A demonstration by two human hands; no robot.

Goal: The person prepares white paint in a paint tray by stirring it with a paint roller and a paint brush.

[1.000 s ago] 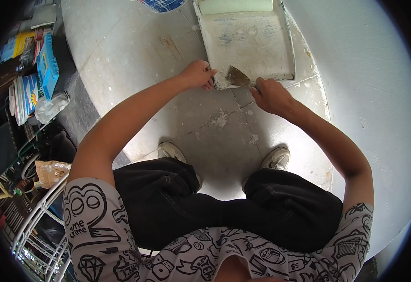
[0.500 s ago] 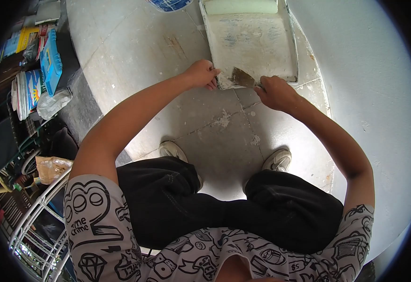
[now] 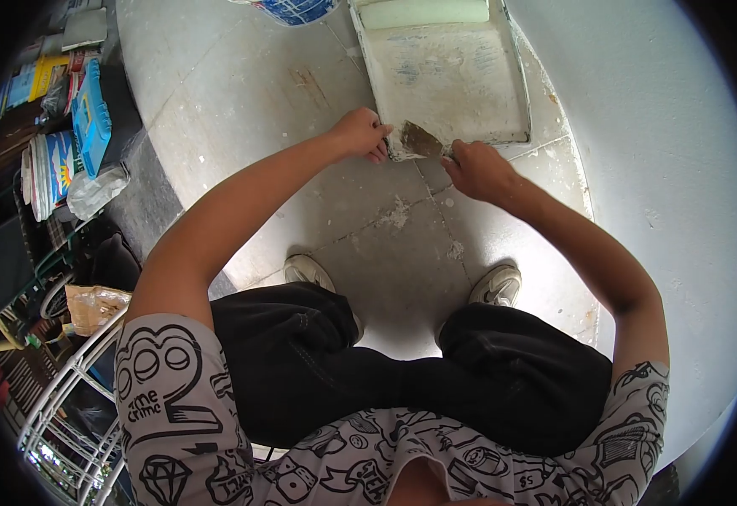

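Observation:
A paint-stained white tray (image 3: 461,101) lies on the tiled floor at the top centre, with a pale roller (image 3: 423,12) across its far end. My left hand (image 3: 361,135) grips the tray's near left corner, fingers closed on the rim. A putty knife (image 3: 421,141) with a stained metal blade is in my right hand (image 3: 479,171), its fingers wrapped round the handle. The blade lies over the tray's near edge, close to the left corner. The handle is mostly hidden by the hand.
A blue and white bucket (image 3: 297,7) stands at the top edge. The white wall (image 3: 680,169) rises on the right. Stacked books (image 3: 48,173), a blue plastic item (image 3: 92,118) and a white wire rack (image 3: 73,396) are on the left.
My right hand and the putty knife have moved left along the tray's near edge, towards my left hand. The tray has shifted slightly left in view.

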